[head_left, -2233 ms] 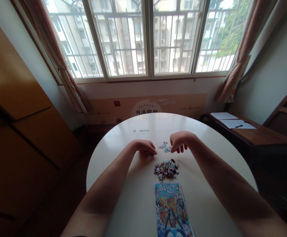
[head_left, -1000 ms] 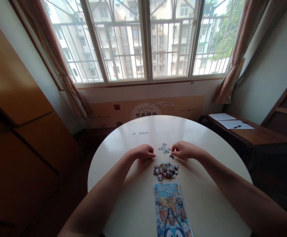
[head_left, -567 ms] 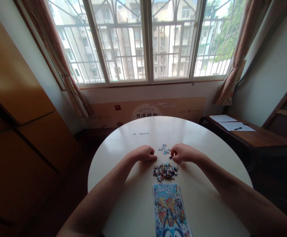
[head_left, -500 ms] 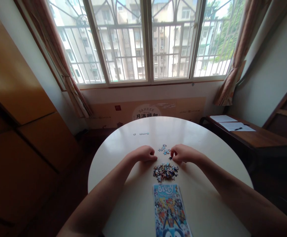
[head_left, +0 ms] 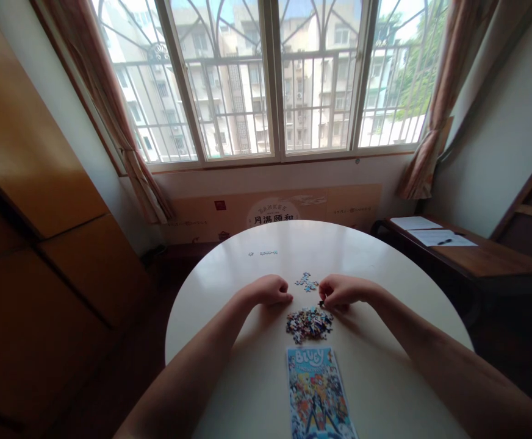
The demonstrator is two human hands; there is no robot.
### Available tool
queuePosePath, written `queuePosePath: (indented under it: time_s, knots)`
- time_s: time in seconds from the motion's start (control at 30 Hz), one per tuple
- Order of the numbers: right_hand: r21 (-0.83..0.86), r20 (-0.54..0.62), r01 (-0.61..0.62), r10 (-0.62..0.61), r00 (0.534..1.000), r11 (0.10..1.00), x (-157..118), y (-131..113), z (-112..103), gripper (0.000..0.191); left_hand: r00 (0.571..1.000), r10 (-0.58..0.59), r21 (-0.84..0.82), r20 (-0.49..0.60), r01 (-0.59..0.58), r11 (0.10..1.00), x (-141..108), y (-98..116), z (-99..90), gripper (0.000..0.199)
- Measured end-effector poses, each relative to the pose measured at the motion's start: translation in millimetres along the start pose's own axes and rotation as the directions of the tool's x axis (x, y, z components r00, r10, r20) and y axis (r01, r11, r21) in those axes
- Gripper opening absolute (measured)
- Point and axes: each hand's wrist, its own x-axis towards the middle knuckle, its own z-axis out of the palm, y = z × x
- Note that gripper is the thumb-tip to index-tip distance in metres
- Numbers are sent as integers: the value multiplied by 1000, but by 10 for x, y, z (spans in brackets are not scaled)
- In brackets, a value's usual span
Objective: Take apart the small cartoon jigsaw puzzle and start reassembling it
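Note:
A heap of small puzzle pieces [head_left: 309, 324] lies on the round white table [head_left: 229, 390]. Behind it is a small group of light blue pieces [head_left: 307, 282], some of them touching. My right hand [head_left: 343, 291] is just right of that group, its thumb and fingers pinched on a dark puzzle piece [head_left: 321, 303] at the heap's back edge. Left of the pieces, my left hand [head_left: 273, 289] rests on the table with its fingers curled together; whether anything is inside them is hidden. A colourful Bluey picture sheet [head_left: 318, 390] lies in front of the heap.
Near the table's far edge lies a short row of pieces [head_left: 268, 252] with a single piece [head_left: 251, 253] to its left. At the right, a wooden side table [head_left: 499, 259] bears papers [head_left: 440, 237] and a pen. A barred window [head_left: 270, 79] is beyond.
The view has tilted slightly upward. My right hand and the dark piece have moved a little toward the heap. My left hand stays curled in its place.

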Motion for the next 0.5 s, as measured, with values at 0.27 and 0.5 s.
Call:
queuePosePath:
  time_s: [0.27, 0.5]
  knots:
    - [55, -47, 92, -90, 995, 994, -17, -22, -10, 16, 998, 45, -54, -32, -47, 997, 3, -37, 16, 26]
    - [36, -256, 233, -216, 942, 972, 11, -110, 87, 19, 971, 153, -211, -183, -191, 959, 29, -4, 74, 22]
